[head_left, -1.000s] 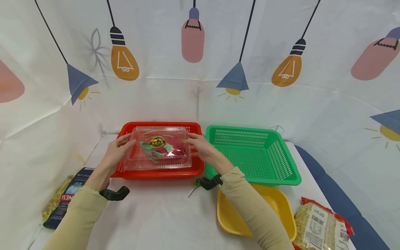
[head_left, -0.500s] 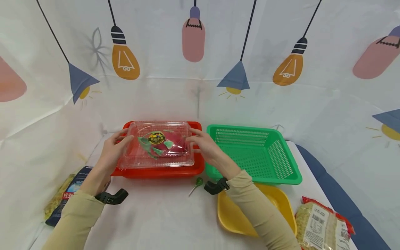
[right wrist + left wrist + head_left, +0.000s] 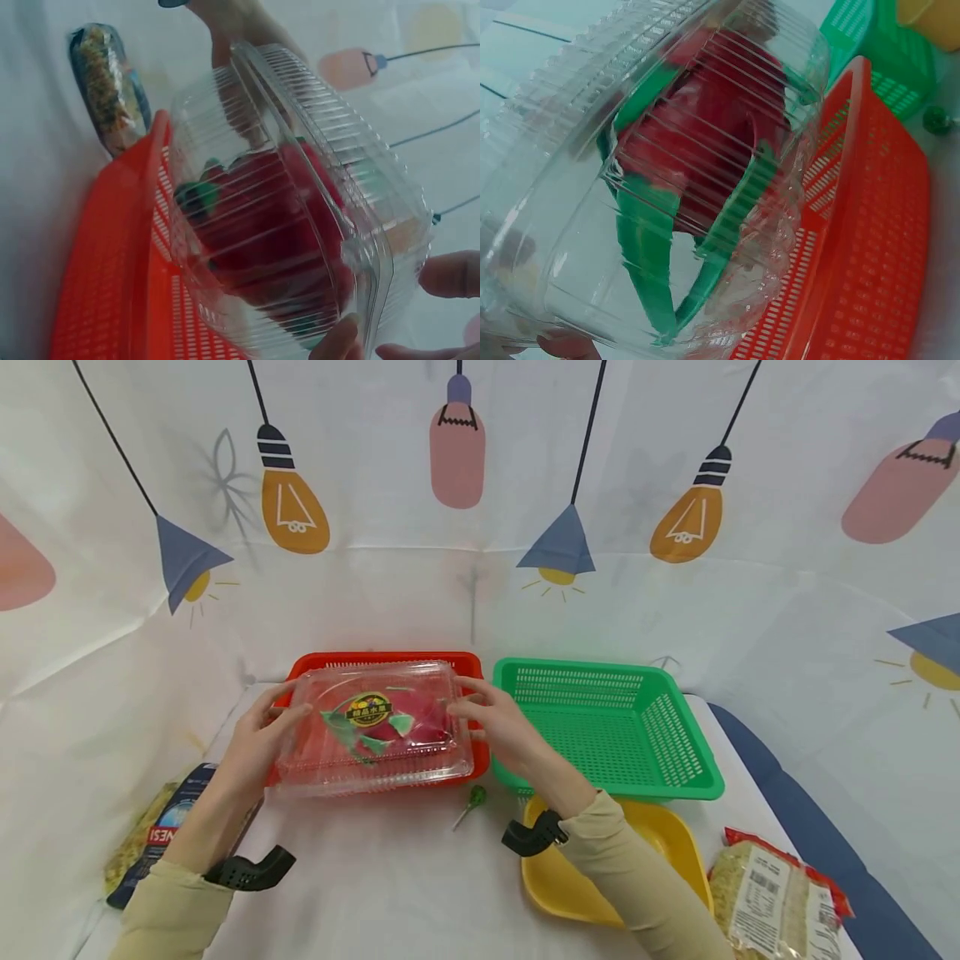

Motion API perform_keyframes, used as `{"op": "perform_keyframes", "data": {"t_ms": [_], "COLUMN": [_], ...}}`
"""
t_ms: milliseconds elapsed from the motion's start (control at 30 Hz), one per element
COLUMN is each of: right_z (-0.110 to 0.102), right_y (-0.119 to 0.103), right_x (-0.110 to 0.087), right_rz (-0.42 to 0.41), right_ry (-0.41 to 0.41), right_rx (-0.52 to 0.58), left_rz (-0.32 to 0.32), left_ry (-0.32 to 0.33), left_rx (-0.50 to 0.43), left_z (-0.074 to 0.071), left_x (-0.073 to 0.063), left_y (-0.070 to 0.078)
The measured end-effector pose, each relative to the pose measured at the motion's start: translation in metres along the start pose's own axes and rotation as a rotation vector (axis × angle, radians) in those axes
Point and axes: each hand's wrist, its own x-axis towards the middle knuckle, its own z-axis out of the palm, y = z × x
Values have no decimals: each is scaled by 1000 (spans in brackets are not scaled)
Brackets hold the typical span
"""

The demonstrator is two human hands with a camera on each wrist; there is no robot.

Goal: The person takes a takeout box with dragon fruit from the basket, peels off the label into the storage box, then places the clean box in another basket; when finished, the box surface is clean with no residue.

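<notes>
Between my two hands is a clear plastic clamshell box (image 3: 405, 777) with a round black-and-gold sticker on its lid. Through its walls shows a red dragon fruit (image 3: 705, 142) with green scales. My left hand (image 3: 258, 731) grips the box's left end, thumb on top. My right hand (image 3: 498, 727) holds the right end, fingers along its edge. In both wrist views the box is clear of the red basket (image 3: 866, 262), tilted above it. In the head view it overlaps most of that basket, and its near edge reaches past the front rim.
Right of the red basket stands a green basket (image 3: 600, 735). A yellow tray (image 3: 555, 889) lies partly under my right forearm. A green lollipop (image 3: 477, 795) is on the white table (image 3: 375, 885). Bagged pasta (image 3: 161, 831) lies at left, another food bag (image 3: 772, 902) at front right.
The box first shifts slightly away, then comes back towards me and tilts, its left end now lower in the view. Both hands keep their hold and move with it.
</notes>
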Motion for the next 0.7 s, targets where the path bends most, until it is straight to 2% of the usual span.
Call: {"op": "perform_keyframes", "data": {"t_ms": [233,533,700], "right_z": [2,5,6], "right_y": [9,21,28], "right_x": [-15,-31,-40], "right_rz": [-18,-9,-5], "right_ry": [-1,1,-9], "right_rx": [-43,-77,-81], "left_rz": [31,67,53], "left_ry": [-9,-54,-75], "left_rx": [54,87,141], "left_z": [-1,-1,-3], "left_x": [-17,-37,-47], "left_y": [-5,-12,-17]}}
